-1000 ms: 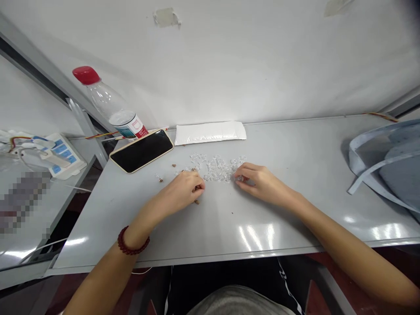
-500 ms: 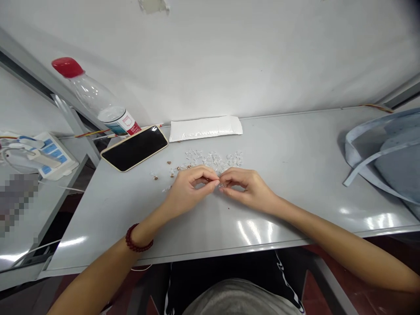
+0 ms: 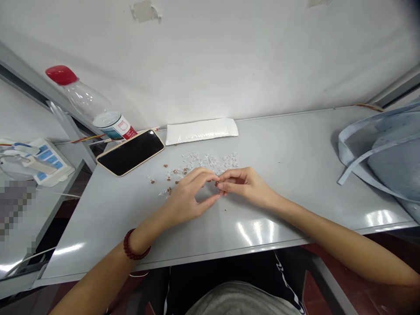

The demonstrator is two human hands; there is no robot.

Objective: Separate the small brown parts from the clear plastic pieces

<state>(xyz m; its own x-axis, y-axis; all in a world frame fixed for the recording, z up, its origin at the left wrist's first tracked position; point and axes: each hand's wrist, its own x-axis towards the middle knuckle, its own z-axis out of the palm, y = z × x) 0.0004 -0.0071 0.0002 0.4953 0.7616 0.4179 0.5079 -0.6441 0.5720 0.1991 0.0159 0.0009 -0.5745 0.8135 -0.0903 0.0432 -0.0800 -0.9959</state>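
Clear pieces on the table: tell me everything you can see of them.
The clear pieces are many, small and transparent, glass or clear plastic by their look; their exact shape is too small to tell. They lie loose in a scattered patch on the grey tabletop, between the white packet and the two hands, which hide its near edge. Brown bits lie among the stragglers at the patch's left.
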